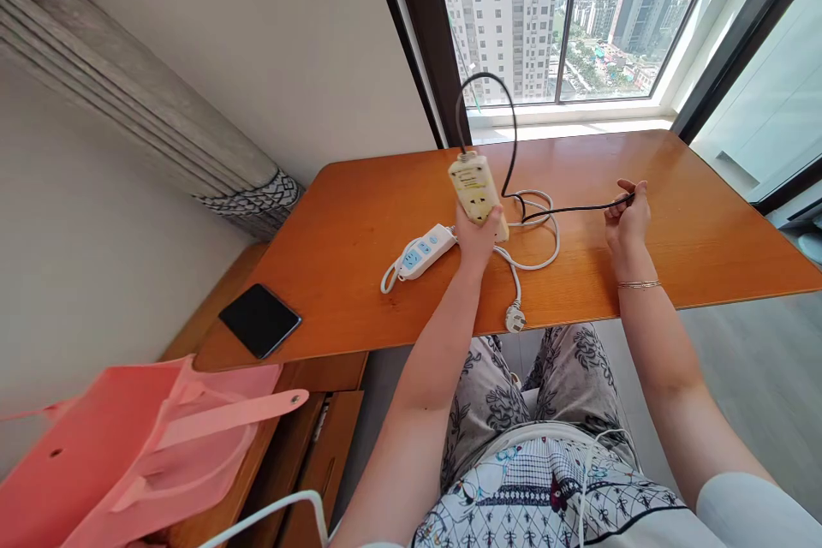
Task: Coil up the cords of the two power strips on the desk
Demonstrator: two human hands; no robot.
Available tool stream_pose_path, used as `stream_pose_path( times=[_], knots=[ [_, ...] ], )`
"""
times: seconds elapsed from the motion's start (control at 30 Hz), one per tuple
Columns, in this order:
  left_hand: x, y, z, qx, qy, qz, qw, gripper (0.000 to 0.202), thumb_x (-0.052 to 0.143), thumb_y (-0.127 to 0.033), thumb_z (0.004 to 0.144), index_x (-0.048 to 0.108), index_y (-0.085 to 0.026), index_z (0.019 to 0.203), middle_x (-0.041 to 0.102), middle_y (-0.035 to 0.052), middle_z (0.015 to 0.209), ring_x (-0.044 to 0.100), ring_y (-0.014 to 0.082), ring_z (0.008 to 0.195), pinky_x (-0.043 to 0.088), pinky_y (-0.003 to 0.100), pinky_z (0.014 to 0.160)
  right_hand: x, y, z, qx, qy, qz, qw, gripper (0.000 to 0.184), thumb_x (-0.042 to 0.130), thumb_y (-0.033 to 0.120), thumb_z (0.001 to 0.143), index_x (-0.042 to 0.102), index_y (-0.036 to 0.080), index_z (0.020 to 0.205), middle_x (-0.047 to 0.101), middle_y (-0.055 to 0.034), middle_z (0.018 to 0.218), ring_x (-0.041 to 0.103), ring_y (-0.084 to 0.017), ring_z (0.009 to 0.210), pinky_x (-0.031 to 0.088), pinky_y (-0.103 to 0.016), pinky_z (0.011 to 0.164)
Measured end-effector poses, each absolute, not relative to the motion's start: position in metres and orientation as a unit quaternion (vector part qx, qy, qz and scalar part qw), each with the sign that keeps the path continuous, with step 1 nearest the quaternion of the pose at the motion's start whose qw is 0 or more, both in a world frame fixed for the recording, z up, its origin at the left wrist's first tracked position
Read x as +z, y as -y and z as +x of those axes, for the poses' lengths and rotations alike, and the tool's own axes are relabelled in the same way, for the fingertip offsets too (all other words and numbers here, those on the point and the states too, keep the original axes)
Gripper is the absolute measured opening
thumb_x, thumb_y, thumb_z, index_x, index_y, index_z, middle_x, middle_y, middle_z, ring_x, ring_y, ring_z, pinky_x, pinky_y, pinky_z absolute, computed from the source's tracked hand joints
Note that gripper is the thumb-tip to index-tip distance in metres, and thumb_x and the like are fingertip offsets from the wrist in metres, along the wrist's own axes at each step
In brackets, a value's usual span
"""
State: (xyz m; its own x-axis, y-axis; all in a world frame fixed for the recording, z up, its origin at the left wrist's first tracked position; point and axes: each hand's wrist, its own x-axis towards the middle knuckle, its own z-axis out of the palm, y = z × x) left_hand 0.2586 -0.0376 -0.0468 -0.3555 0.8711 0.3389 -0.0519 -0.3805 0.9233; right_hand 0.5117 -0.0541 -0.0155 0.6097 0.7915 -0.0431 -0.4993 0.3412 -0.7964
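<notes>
My left hand (476, 233) is closed around the lower end of a yellowed power strip (473, 184), holding it tilted up above the table. A black cord (514, 116) leaves the strip's top, loops up and over, then runs right across the table. Its far part is pinched between the fingers of my right hand (628, 214), raised near the table's right side. Beneath my left hand a white power strip (425, 251) with blue sockets lies on the table. Its white cord (556, 244) is coiled to the right, and a white plug (515, 317) rests at the front edge.
The orange-brown wooden table (347, 274) has a black phone (260, 320) lying at its left front. A pink bag (160, 437) stands at the lower left beside wooden drawers (327, 445). Behind the table are a window (565, 26) and a wall.
</notes>
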Motion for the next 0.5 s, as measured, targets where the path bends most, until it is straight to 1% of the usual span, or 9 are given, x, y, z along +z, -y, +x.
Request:
stream_pose_path(
  times=[0.03, 0.07, 0.1, 0.13, 0.2, 0.23, 0.3, 0.4, 0.5],
  knots=[
    [-0.045, 0.033, 0.255, 0.725, -0.435, 0.392, 0.362, 0.052, 0.083, -0.048, 0.071, 0.060, -0.021, 0.109, 0.070, 0.0067, 0.107, 0.068, 0.0205, 0.099, 0.055, 0.031, 0.084, -0.015, 0.055, 0.514, 0.407, 0.171, -0.410, 0.798, 0.041, 0.049, 0.051, 0.104, 0.063, 0.021, 0.079, 0.026, 0.0116, 0.051, 0.025, -0.004, 0.037, 0.025, -0.014, 0.036],
    [-0.044, 0.029, 0.250, 0.750, -0.429, 0.330, 0.382, 0.052, 0.080, -0.051, 0.073, 0.060, -0.021, 0.111, 0.070, 0.0066, 0.109, 0.068, 0.0199, 0.100, 0.055, 0.029, 0.083, -0.014, 0.056, 0.517, 0.410, 0.157, -0.408, 0.801, 0.042, 0.048, 0.052, 0.104, 0.062, 0.021, 0.080, 0.025, 0.0119, 0.050, 0.025, -0.004, 0.037, 0.026, -0.013, 0.036],
    [-0.042, 0.025, 0.245, 0.765, -0.428, 0.277, 0.393, 0.052, 0.078, -0.053, 0.075, 0.060, -0.022, 0.112, 0.069, 0.0065, 0.111, 0.068, 0.0196, 0.101, 0.055, 0.028, 0.081, -0.013, 0.056, 0.519, 0.407, 0.138, -0.405, 0.807, 0.042, 0.046, 0.051, 0.105, 0.062, 0.021, 0.081, 0.027, 0.0117, 0.051, 0.028, -0.004, 0.038, 0.028, -0.013, 0.036],
    [-0.040, 0.022, 0.239, 0.774, -0.435, 0.234, 0.395, 0.052, 0.077, -0.055, 0.075, 0.060, -0.023, 0.113, 0.069, 0.0062, 0.113, 0.068, 0.0195, 0.102, 0.055, 0.027, 0.080, -0.012, 0.056, 0.521, 0.399, 0.117, -0.403, 0.816, 0.042, 0.045, 0.051, 0.105, 0.062, 0.020, 0.081, 0.032, 0.0111, 0.052, 0.034, -0.004, 0.039, 0.032, -0.012, 0.038],
    [-0.039, 0.017, 0.228, 0.782, -0.453, 0.180, 0.388, 0.051, 0.075, -0.055, 0.076, 0.059, -0.024, 0.114, 0.069, 0.0054, 0.115, 0.068, 0.0196, 0.106, 0.056, 0.027, 0.079, -0.011, 0.055, 0.526, 0.368, 0.074, -0.400, 0.836, 0.041, 0.046, 0.052, 0.105, 0.062, 0.020, 0.083, 0.047, 0.0085, 0.059, 0.049, -0.003, 0.047, 0.041, -0.011, 0.044],
    [-0.038, 0.015, 0.223, 0.785, -0.458, 0.163, 0.383, 0.050, 0.075, -0.054, 0.077, 0.059, -0.025, 0.114, 0.069, 0.0050, 0.116, 0.068, 0.0196, 0.108, 0.057, 0.026, 0.078, -0.012, 0.053, 0.529, 0.349, 0.060, -0.399, 0.846, 0.040, 0.048, 0.053, 0.104, 0.061, 0.020, 0.084, 0.054, 0.0068, 0.065, 0.057, -0.003, 0.054, 0.046, -0.011, 0.048],
    [-0.038, 0.012, 0.215, 0.791, -0.461, 0.145, 0.375, 0.046, 0.073, -0.051, 0.078, 0.060, -0.026, 0.114, 0.069, 0.0043, 0.116, 0.069, 0.0192, 0.109, 0.057, 0.026, 0.077, -0.015, 0.049, 0.534, 0.314, 0.054, -0.397, 0.861, 0.038, 0.049, 0.055, 0.102, 0.060, 0.022, 0.087, 0.064, 0.0040, 0.079, 0.068, -0.005, 0.070, 0.054, -0.014, 0.057],
    [-0.038, 0.013, 0.213, 0.792, -0.464, 0.154, 0.365, 0.043, 0.073, -0.050, 0.079, 0.060, -0.027, 0.112, 0.070, 0.0030, 0.113, 0.070, 0.0187, 0.109, 0.058, 0.025, 0.077, -0.021, 0.045, 0.540, 0.274, 0.068, -0.377, 0.882, 0.030, 0.047, 0.051, 0.102, 0.058, 0.025, 0.092, 0.068, 0.0009, 0.095, 0.073, -0.010, 0.091, 0.061, -0.022, 0.065],
    [-0.034, 0.016, 0.215, 0.797, -0.454, 0.158, 0.365, 0.039, 0.074, -0.045, 0.080, 0.061, -0.026, 0.111, 0.071, 0.0027, 0.113, 0.070, 0.0182, 0.109, 0.058, 0.025, 0.079, -0.024, 0.043, 0.546, 0.250, 0.067, -0.329, 0.908, 0.021, 0.044, 0.041, 0.102, 0.058, 0.028, 0.094, 0.068, -0.0015, 0.110, 0.071, -0.012, 0.105, 0.063, -0.027, 0.073]
  ],
)
